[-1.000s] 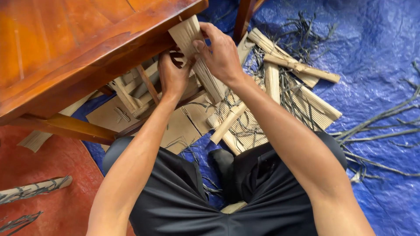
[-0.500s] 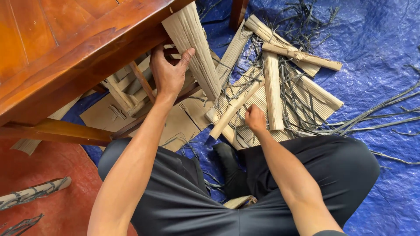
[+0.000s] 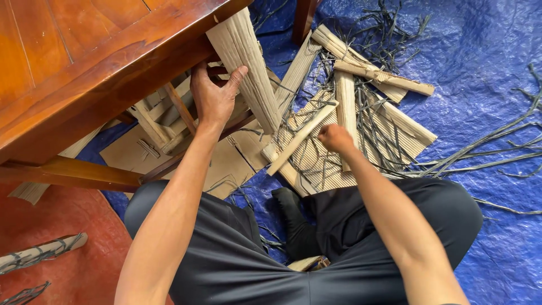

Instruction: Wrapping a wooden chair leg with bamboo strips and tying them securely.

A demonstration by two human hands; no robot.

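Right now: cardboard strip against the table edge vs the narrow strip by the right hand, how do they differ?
The wide corrugated strip leans steeply against the wooden table, steadied by the left hand; the narrow strip lies slanted on the cardboard pile. The wide one is broader and fans out downward; the narrow one is slim and even. The right hand is closed beside the narrow one. Both are tan ribbed cardboard.

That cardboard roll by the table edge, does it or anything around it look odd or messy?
Somewhat. The cardboard roll leans tilted against the wooden table, steadied by the left hand. Dark strips lie strewn loosely over the blue tarp, tangled among cardboard pieces near the right hand.
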